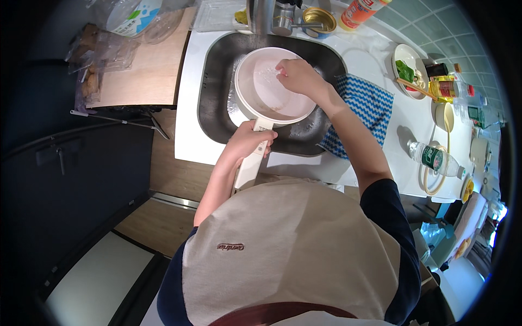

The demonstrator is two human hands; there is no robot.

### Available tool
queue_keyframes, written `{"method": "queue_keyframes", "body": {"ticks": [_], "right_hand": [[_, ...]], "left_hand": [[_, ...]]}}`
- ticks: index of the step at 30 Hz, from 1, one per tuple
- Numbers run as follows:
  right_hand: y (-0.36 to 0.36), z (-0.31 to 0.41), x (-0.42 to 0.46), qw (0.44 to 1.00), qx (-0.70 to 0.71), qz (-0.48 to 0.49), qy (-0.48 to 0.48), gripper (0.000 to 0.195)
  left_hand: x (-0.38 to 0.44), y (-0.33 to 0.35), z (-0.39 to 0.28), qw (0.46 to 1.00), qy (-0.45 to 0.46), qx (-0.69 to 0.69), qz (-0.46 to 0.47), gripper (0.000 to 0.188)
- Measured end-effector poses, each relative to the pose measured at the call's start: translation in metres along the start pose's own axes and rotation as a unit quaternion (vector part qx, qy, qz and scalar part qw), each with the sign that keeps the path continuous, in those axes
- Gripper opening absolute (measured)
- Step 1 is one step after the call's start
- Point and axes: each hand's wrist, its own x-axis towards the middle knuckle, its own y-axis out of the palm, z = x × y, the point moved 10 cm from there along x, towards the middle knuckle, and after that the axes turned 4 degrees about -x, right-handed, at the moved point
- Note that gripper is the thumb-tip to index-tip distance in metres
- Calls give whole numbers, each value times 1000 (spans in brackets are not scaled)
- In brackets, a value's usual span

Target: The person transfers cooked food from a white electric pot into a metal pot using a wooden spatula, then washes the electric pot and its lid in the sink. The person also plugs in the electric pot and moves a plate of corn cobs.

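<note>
A white electric cooking pot point(246, 87) is held over the stainless steel sink point(212, 106), tilted so that its inside faces me. Its long handle point(248, 169) has buttons and points towards my body. My left hand point(249, 140) is wrapped around the handle close to the pot wall. Over the pot's opening is my right hand point(299, 77), with its fingers curled inwards; whether anything is between them cannot be made out. Some water and bubbles show on the pale pot bottom point(269, 75). The faucet point(261, 16) rises behind the pot.
A blue-and-white striped cloth point(365, 110) overlaps the sink's right edge. Further right are a plate of vegetables point(414, 61) with chopsticks, a lying plastic bottle point(436, 159) and several seasoning bottles point(444, 87). An open tin point(320, 20) stands behind the sink. Plastic packaging point(110, 51) lies on the wooden surface at left.
</note>
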Motion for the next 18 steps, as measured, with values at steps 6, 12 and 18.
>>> {"method": "queue_keyframes", "body": {"ticks": [6,12,18], "right_hand": [[5,14,4,996,-44,-40,-72,26],[36,3,-15,980,-79,183,-28,22],[-18,-20,-10,999,39,-5,-30,21]], "left_hand": [[3,0,1,1000,5,25,0,10],[-2,-13,-13,994,26,94,-58,13],[-9,-23,-35,966,77,231,-90,26]]}}
